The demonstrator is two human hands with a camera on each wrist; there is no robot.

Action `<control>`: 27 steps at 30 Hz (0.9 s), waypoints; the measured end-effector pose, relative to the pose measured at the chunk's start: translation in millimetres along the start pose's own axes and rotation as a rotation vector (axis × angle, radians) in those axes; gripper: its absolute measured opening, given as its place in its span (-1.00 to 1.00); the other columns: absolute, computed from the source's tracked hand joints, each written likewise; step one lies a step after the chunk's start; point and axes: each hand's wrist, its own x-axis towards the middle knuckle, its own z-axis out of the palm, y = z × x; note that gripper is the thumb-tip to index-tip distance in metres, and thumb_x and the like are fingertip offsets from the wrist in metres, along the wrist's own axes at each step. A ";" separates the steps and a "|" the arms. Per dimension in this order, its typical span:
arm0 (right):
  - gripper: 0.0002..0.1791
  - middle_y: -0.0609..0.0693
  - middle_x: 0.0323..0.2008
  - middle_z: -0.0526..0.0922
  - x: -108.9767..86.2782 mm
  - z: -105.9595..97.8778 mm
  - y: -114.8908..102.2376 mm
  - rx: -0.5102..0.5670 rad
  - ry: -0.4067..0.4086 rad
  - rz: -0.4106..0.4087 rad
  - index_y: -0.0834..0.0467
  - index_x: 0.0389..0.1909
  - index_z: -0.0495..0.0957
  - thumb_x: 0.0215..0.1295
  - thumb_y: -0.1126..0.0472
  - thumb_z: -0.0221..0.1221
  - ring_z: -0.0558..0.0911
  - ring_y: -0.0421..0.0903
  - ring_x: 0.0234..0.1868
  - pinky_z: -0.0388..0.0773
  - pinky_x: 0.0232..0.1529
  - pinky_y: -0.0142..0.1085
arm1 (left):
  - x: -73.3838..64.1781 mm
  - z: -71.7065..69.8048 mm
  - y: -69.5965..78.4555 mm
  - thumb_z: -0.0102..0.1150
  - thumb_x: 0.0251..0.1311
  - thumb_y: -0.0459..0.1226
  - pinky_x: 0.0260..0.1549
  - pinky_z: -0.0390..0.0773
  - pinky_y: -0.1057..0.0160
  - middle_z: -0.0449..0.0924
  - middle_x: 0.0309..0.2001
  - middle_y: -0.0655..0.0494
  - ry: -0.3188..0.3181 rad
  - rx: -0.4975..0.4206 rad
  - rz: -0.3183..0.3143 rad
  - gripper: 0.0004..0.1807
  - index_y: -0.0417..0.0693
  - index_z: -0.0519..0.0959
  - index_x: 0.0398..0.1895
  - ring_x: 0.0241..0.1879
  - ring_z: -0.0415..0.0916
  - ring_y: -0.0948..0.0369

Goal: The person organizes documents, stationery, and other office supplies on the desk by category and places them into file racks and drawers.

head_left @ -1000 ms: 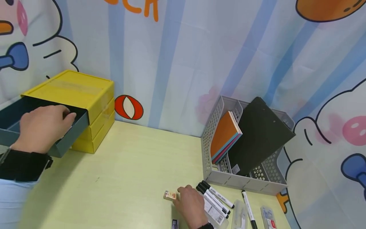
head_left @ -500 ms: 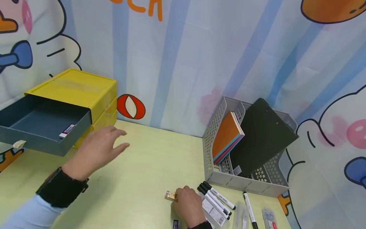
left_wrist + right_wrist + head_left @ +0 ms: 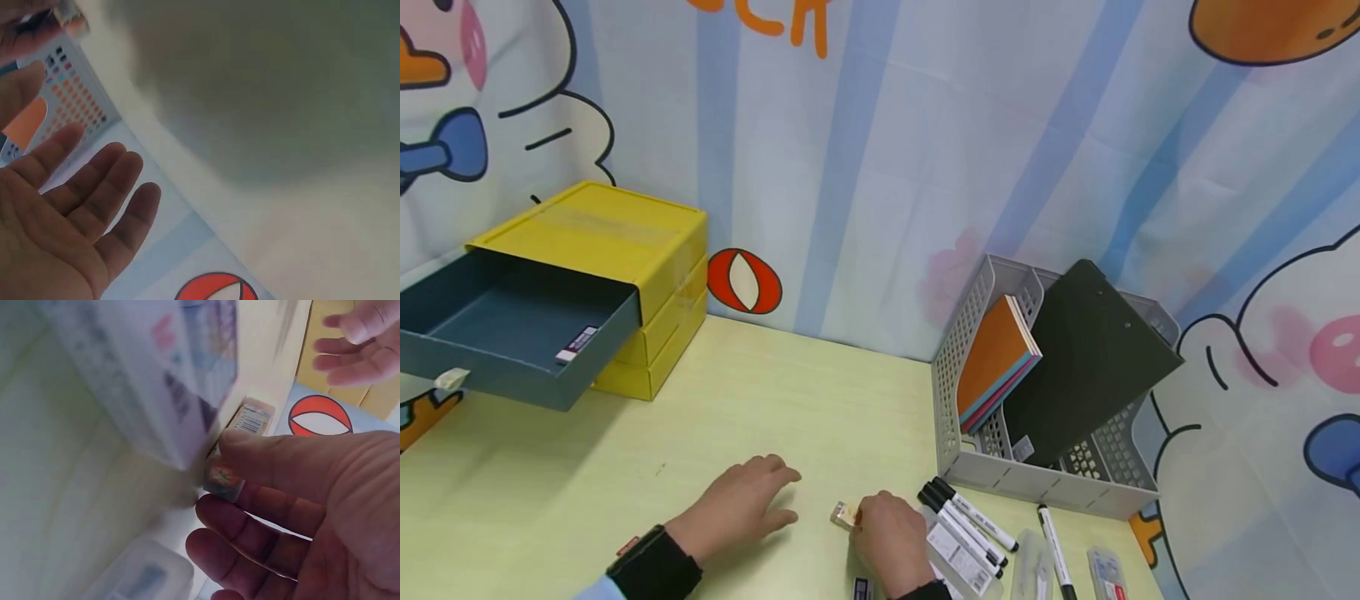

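My right hand [image 3: 891, 542] pinches a small wrapped eraser [image 3: 842, 515] between thumb and fingers, low over the table. A barcode shows on the eraser's end in the right wrist view. Left of it, my left hand [image 3: 737, 510] reaches toward it with fingers spread and nothing in them; its palm [image 3: 50, 244] shows bare in the left wrist view. The grey-blue top drawer [image 3: 512, 383] of a yellow drawer unit [image 3: 595, 229] is pulled out. Another eraser [image 3: 577, 344], with a dark and white sleeve, lies inside at its right side.
Black-capped markers [image 3: 970, 525] lie just right of my right hand, with a single marker [image 3: 1056, 550] and clear plastic cases [image 3: 1107, 573] beyond. A small dark block [image 3: 862, 589] sits at the front edge. Behind stands a grey file holder [image 3: 1045, 483] with notebooks [image 3: 996, 358] and a dark clipboard [image 3: 1082, 367].
My left hand has come out of the open drawer and moved right and down toward my right hand. The right hand stays by the markers, now pinching the eraser.
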 end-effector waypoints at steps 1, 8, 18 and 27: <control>-0.92 -0.10 -0.59 0.48 -0.2 -0.4 -0.5 -0.005 0.002 -0.001 0.06 -0.54 0.67 -0.07 0.26 0.39 0.54 -0.09 -0.51 0.40 -0.56 -0.19 | -0.4 4.1 1.6 0.45 0.09 -0.11 -0.19 0.54 -0.02 0.55 -0.10 0.03 -0.005 -0.003 0.019 -0.52 -0.15 0.60 0.03 -0.08 0.52 0.03; -0.93 -0.12 -0.57 0.49 -1.9 -7.1 -8.1 -0.015 -0.012 -0.018 0.04 -0.52 0.70 -0.04 0.25 0.41 0.54 -0.13 -0.50 0.43 -0.57 -0.24 | 2.2 10.5 10.3 0.41 0.14 -0.13 -0.12 0.55 -0.01 0.56 -0.01 -0.04 0.014 0.003 0.097 -0.50 -0.16 0.58 0.10 0.00 0.54 0.02; -0.85 -0.18 -0.57 0.45 -8.3 -18.7 -23.8 0.024 0.080 -0.129 0.00 -0.55 0.64 -0.06 0.15 0.45 0.49 -0.19 -0.52 0.34 -0.58 -0.32 | 4.3 14.1 12.4 0.38 0.16 -0.28 -0.29 0.56 0.25 0.60 -0.28 0.19 0.088 0.030 0.288 -0.81 -0.12 0.67 -0.17 -0.26 0.55 0.28; -0.87 -0.19 -0.54 0.46 -10.0 -22.5 -25.8 0.056 0.047 -0.119 0.00 -0.48 0.67 -0.01 0.13 0.46 0.47 -0.22 -0.51 0.35 -0.57 -0.32 | 3.2 15.3 16.2 0.38 0.16 -0.27 -0.45 0.43 0.36 0.46 -0.42 0.32 0.072 0.023 0.299 -0.91 -0.01 0.66 -0.30 -0.45 0.32 0.44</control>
